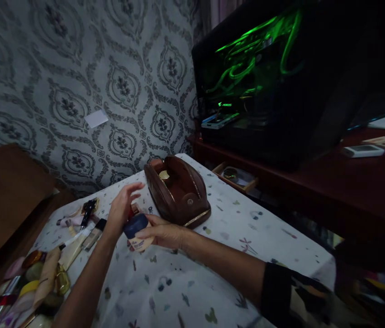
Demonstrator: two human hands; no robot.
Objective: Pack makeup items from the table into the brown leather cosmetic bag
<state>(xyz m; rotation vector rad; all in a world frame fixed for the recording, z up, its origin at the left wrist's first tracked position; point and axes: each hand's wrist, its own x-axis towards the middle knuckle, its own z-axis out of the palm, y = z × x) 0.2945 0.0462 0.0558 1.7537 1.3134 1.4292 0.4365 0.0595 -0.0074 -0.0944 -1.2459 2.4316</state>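
My right hand (163, 233) is wrapped round a small cream jar with a dark blue lid (136, 231), held just above the patterned tablecloth (192, 273). My left hand (121, 206) hovers right beside the jar's lid, fingers spread and holding nothing. Just behind both hands stands an open brown leather pouch (178, 191) with a small round item inside it.
Several cosmetics, tubes and bottles (52, 264) lie at the table's left edge. A dark computer case with green lights (257, 77) stands on a red-brown desk (349, 182) at the right, above an open drawer (235, 175). Patterned wallpaper is behind.
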